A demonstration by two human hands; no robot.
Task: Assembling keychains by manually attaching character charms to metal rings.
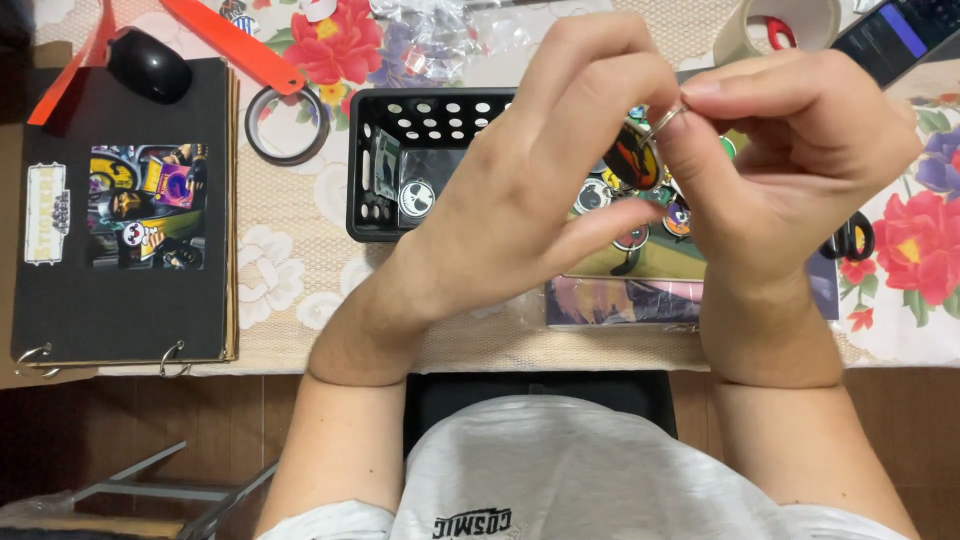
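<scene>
1. Holding both hands up over the table, you have your left hand (pixel 540 190) and right hand (pixel 790 160) meeting at the fingertips above the black plastic basket (pixel 420 120).
2. Your right thumb and forefinger are pinched closed on a thin metal ring (pixel 668 118); the other fingers of that hand are curled in.
3. Your left fingers are bent round towards the same ring and touch it from the other side, with the thumb stretched below; how firmly they grip it cannot be told.
4. A dark round charm (pixel 632 160) with an orange mark hangs just under the ring, between your two hands.
5. Below your hands, small round badges (pixel 600 195) lie in a heap by the basket's right side, on a flat book with a green and pink cover (pixel 640 290).
6. To your left lies a black ring-bound album (pixel 120 300) with a colourful picture on its cover, and a black computer mouse (pixel 150 65) rests at its top edge.
7. A roll of tape (pixel 285 125) lies between the album and the basket, on the flowered tablecloth (pixel 910 240).
8. Black-handled scissors (pixel 850 240) show just past your right wrist.
</scene>
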